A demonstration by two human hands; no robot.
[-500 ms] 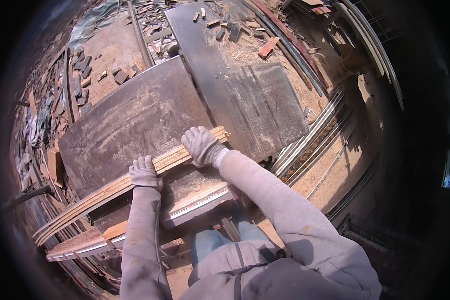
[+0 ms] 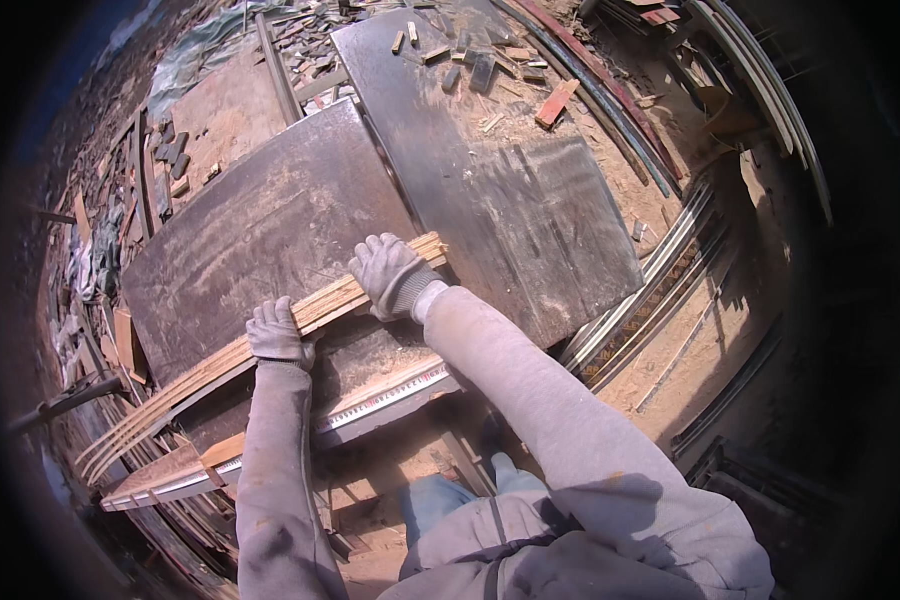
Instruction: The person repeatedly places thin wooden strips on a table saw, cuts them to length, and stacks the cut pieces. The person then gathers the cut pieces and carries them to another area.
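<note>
A bundle of long thin wooden strips point(image 2: 185, 382) lies across the near part of a dark, dusty metal saw table point(image 2: 260, 240). My left hand point(image 2: 277, 334), in a grey work glove, presses down on the strips near their middle. Further right, near the strips' end, my gloved right hand point(image 2: 392, 275) grips over the top of them. The strips run from the lower left up to the right, ending just past my right hand. A measuring scale point(image 2: 390, 395) runs along the table's front edge below my hands.
A second dark metal sheet point(image 2: 530, 210) extends to the right and back, with wood offcuts point(image 2: 555, 103) and sawdust on it. Metal rails point(image 2: 660, 290) lie on the sandy ground at right. Scrap wood point(image 2: 120, 340) litters the left side. My blue trouser legs point(image 2: 440, 500) show below.
Both hands and the strips have shifted slightly toward the upper right along the table. The grip on the strips looks unchanged.
</note>
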